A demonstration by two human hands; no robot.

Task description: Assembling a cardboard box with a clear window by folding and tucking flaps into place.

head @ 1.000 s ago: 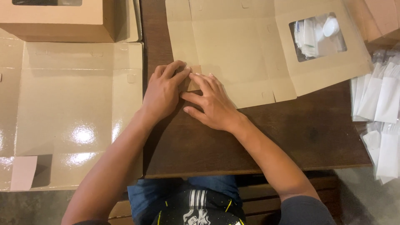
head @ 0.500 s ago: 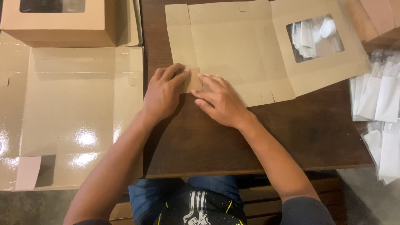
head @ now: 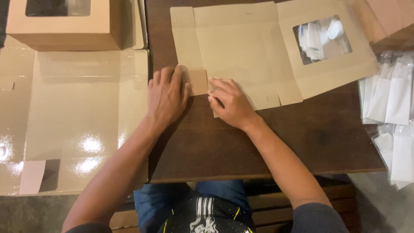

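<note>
left hand: lying flat, fingers spread, pressing the folded corner flap of the box blank; grip released, grasping nothing
right hand: fingertips pressing the blank's lower edge just right of the flap; grip released, holding nothing
box blank: flat kraft cardboard lying upper centre on the dark desk, window panel sitting at its right end
upper left: assembled window box standing above glossy flattened blanks
right edge: clear packets lying stacked
</note>
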